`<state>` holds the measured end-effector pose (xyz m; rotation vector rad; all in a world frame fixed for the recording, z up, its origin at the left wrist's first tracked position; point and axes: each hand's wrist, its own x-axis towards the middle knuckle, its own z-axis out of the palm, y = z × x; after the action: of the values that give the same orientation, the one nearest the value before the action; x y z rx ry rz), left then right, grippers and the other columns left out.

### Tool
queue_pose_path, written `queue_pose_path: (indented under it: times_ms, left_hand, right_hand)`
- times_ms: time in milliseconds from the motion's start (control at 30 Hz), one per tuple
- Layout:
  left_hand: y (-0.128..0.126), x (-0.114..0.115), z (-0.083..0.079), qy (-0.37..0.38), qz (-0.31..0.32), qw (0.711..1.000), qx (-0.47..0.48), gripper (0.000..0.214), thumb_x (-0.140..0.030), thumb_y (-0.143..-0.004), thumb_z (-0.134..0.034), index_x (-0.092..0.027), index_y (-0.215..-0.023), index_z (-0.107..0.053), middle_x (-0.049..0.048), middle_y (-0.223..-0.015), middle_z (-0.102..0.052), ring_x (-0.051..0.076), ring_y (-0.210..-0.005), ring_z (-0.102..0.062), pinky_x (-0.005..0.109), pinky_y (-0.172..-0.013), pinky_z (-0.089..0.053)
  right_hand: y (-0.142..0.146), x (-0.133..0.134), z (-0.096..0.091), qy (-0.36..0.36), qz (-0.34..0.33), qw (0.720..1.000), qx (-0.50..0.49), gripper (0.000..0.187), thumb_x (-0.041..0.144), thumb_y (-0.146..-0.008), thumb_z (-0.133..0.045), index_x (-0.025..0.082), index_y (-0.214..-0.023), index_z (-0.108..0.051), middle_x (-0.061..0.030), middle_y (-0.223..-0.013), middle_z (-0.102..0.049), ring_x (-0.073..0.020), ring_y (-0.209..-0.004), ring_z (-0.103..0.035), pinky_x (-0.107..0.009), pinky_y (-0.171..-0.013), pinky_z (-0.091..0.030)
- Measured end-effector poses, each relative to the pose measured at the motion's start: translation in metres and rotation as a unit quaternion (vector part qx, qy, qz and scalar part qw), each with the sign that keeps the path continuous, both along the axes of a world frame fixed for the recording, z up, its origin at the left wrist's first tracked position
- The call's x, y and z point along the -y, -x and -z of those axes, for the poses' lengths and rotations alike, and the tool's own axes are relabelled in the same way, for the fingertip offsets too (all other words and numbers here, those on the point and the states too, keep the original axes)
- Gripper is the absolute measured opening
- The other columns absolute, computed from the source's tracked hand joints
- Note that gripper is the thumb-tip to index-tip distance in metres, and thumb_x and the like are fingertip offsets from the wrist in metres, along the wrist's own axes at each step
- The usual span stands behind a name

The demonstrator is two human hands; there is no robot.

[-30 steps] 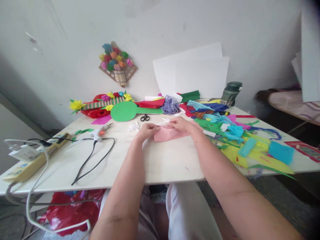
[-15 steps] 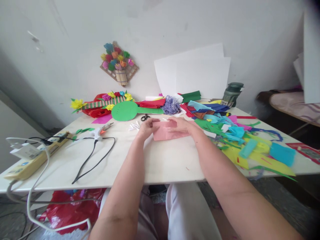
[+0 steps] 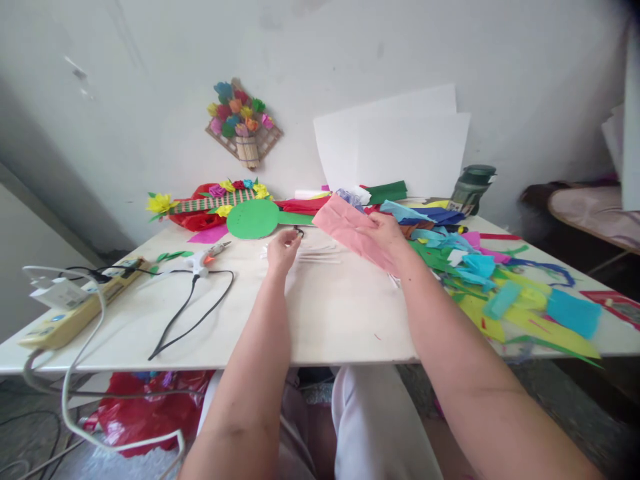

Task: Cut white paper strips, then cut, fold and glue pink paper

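Note:
My right hand is closed on a folded pink paper and holds it lifted and tilted above the white table. My left hand rests on the table to the left of it, fingers curled, with its fingertips at the black scissors and by several thin white strips. I cannot make out anything gripped in the left hand. A green paddle-shaped cutout lies just beyond the left hand.
A heap of coloured paper scraps covers the table's right side. A glue gun with black cord and a power strip lie at the left. White sheets lean on the wall beside a green jar.
My right hand has lifted the pink paper off the table and raised it toward the back. My left hand let go of it and moved to the scissors.

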<state>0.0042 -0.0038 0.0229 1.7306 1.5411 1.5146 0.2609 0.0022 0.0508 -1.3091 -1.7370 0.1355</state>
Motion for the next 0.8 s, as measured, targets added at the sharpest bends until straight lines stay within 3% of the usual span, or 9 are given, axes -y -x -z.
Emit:
queue_pose_path:
  times_ms: [133,267,500,800]
  left_hand:
    - [0.002,0.002,0.002,0.05,-0.035,0.976,-0.207,0.026,-0.028,-0.068,-0.059,-0.021,-0.091,-0.068,0.008,-0.09,-0.064,0.023,-0.09,-0.055,0.035,-0.084,-0.04]
    - [0.003,0.0,0.007,0.033,-0.003,0.96,-0.277,0.02,-0.024,-0.069,-0.058,-0.021,-0.085,-0.07,0.0102,-0.09,-0.064,0.028,-0.097,-0.05,0.037,-0.084,-0.039]
    - [0.007,-0.011,0.018,0.048,0.011,0.951,-0.306,0.021,-0.022,-0.067,-0.057,-0.019,-0.084,-0.07,0.0086,-0.085,-0.064,0.023,-0.083,-0.054,0.034,-0.079,-0.04]
    - [0.007,-0.009,0.017,0.065,0.011,0.959,-0.276,0.012,-0.025,-0.066,-0.059,-0.02,-0.073,-0.067,0.0065,-0.08,-0.065,0.02,-0.073,-0.057,0.03,-0.071,-0.041]
  right_hand:
    - [-0.003,-0.005,0.003,0.005,0.034,0.999,0.018,0.029,0.044,-0.065,-0.059,0.018,-0.061,-0.049,0.0019,-0.057,-0.041,-0.0114,-0.056,-0.034,-0.024,-0.053,-0.021]
    - [-0.003,-0.01,0.008,0.004,0.014,1.0,0.006,0.029,0.045,-0.066,-0.058,0.017,-0.07,-0.056,-0.0001,-0.06,-0.049,-0.0137,-0.06,-0.04,-0.024,-0.053,-0.025]
    - [0.0,-0.012,0.014,0.023,-0.005,1.0,0.009,0.026,0.041,-0.063,-0.062,0.017,-0.074,-0.059,-0.0004,-0.068,-0.055,-0.0148,-0.064,-0.046,-0.024,-0.056,-0.029]
    - [0.0,-0.019,0.022,0.033,-0.004,0.999,0.0,0.027,0.041,-0.063,-0.062,0.017,-0.074,-0.059,0.0006,-0.066,-0.054,-0.0143,-0.062,-0.047,-0.024,-0.056,-0.031]
